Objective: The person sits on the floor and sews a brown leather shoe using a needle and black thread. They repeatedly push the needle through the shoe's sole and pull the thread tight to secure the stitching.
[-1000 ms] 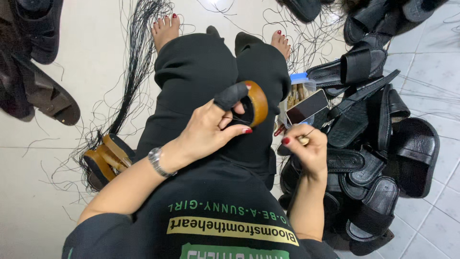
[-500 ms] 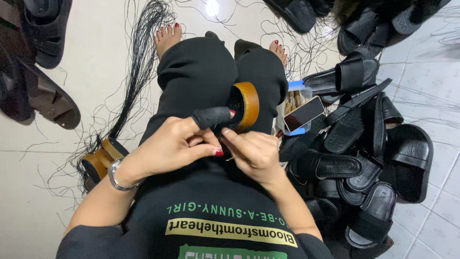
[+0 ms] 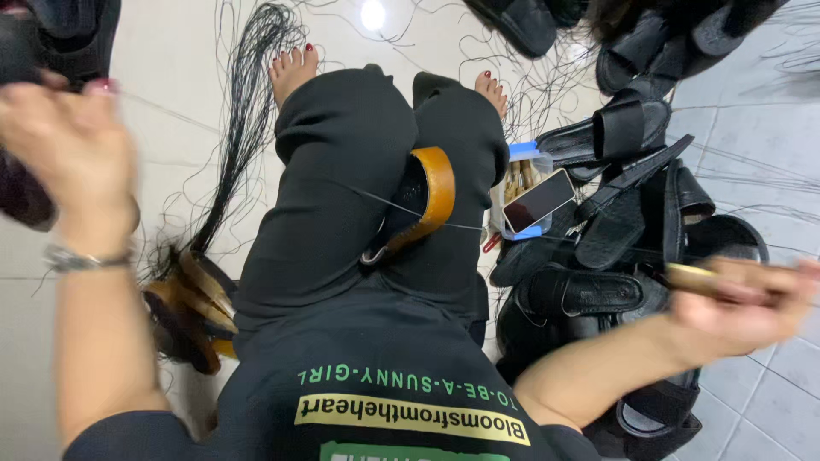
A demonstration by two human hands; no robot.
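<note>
The person sits on the floor (image 3: 171, 51) with a tan-edged sandal (image 3: 418, 209) resting in the lap, wedged between the thighs. Both arms are flung wide, drawing a thread (image 3: 376, 198) taut through the sandal, so this looks like the pull-through that tightens a stitch. The left hand (image 3: 64, 145) is up and out at the far left, blurred; its fingers seem pinched on the thread, though I cannot tell for sure. The right hand (image 3: 739, 303) is out to the right with its fingers closed around a brown tool handle (image 3: 696, 277). The sandal stands on edge, its long axis running from near the waist up and away toward the knees, curved end farthest out. The next move, I judge, calls for bringing both hands back in to the sandal's rim. A heap of black sandals (image 3: 615, 213) and a phone (image 3: 538, 201) lie just beside the right leg.
</note>
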